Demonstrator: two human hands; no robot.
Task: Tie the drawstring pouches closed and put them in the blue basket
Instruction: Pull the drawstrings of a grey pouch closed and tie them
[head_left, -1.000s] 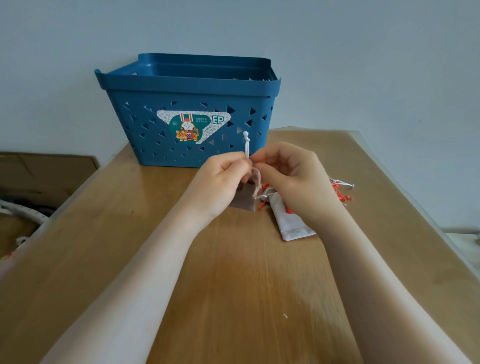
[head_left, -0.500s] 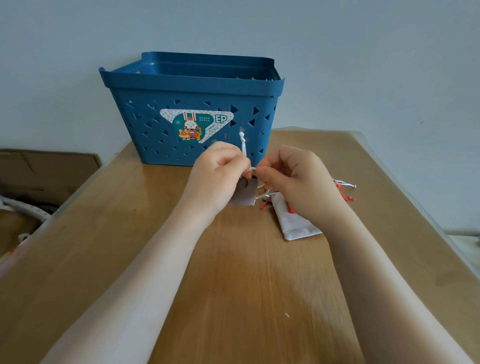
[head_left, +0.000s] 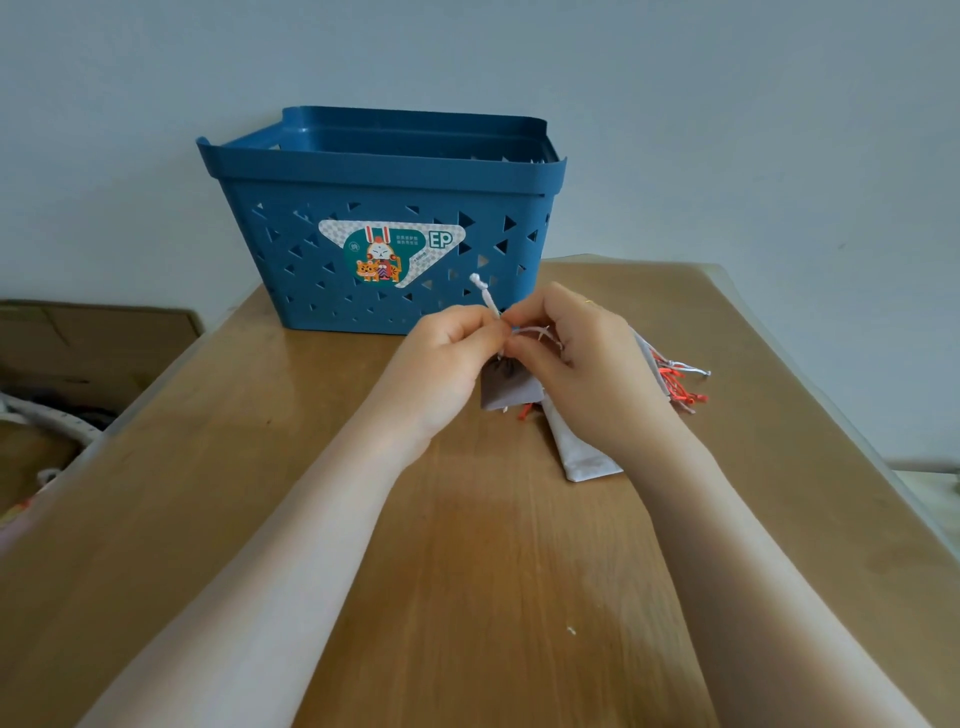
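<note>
A small grey drawstring pouch (head_left: 506, 388) hangs between my hands just above the table. My left hand (head_left: 447, 358) pinches its white drawstring (head_left: 484, 293), whose knotted end sticks up. My right hand (head_left: 576, 364) pinches the other loop of cord at the pouch's mouth. Under my right hand lies a pile of light grey pouches (head_left: 582, 452) with red and white cords (head_left: 680, 384) fanning out to the right. The blue basket (head_left: 384, 171) stands upright behind my hands, against the wall; its inside is hidden from here.
The wooden table (head_left: 467, 571) runs toward me from the basket. To the left, below table height, sit a brown cardboard box (head_left: 98, 338) and some cloth. The table's right edge is close to the pouch pile.
My hands have closed together again at the pouch's mouth, and the pouch now hangs lower between them. The drawstring end still sticks up. The pile has not moved.
</note>
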